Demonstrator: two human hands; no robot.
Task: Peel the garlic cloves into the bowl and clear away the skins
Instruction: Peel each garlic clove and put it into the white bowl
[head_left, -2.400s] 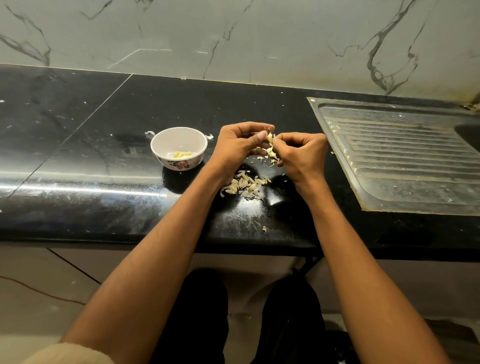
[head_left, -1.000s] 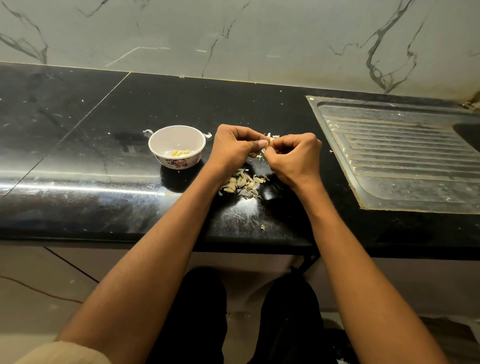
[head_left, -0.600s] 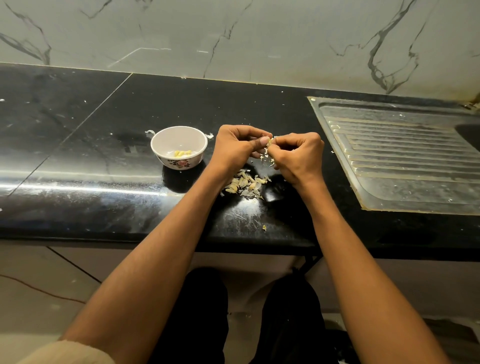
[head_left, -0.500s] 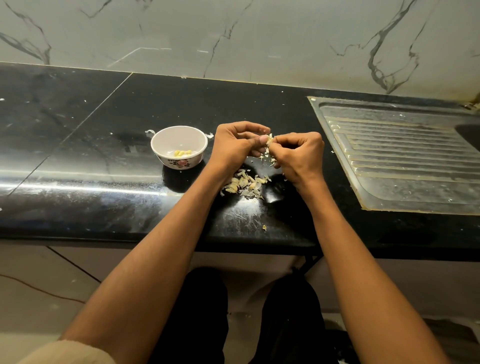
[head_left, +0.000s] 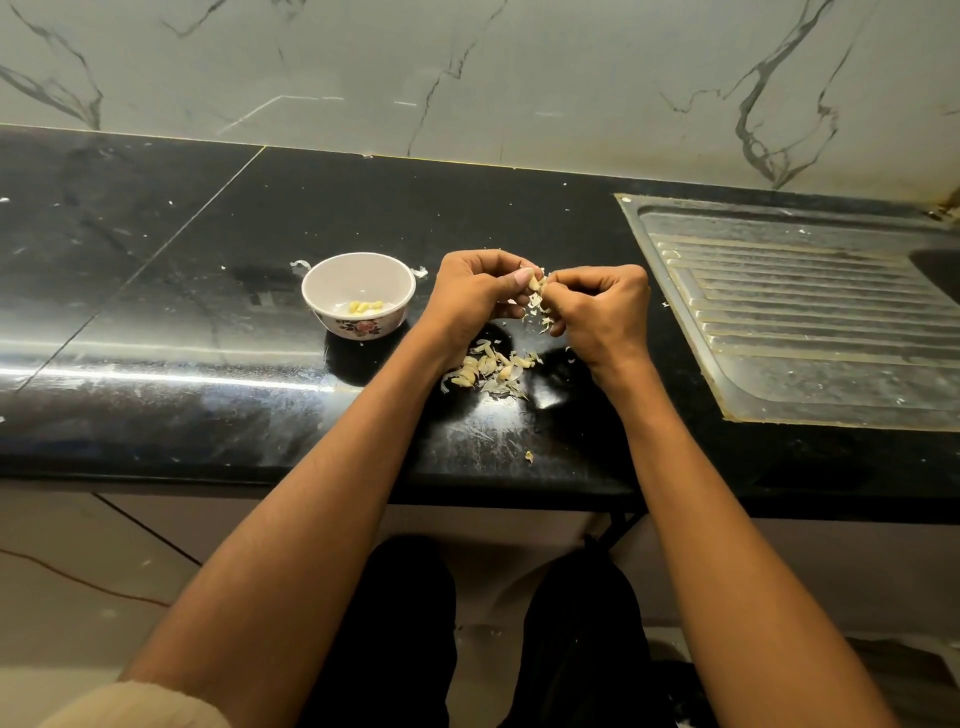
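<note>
A glossy black stone surface (head_left: 156, 291) carries a small white ceramic bowl with a floral band (head_left: 358, 295), a loose heap of pale garlic cloves and papery skins (head_left: 491, 370) near it, and a ribbed steel drainboard (head_left: 810, 317) set in at the right.

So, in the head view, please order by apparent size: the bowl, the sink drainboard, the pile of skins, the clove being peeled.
1. sink drainboard
2. bowl
3. pile of skins
4. clove, mostly hidden by the fingers
</note>
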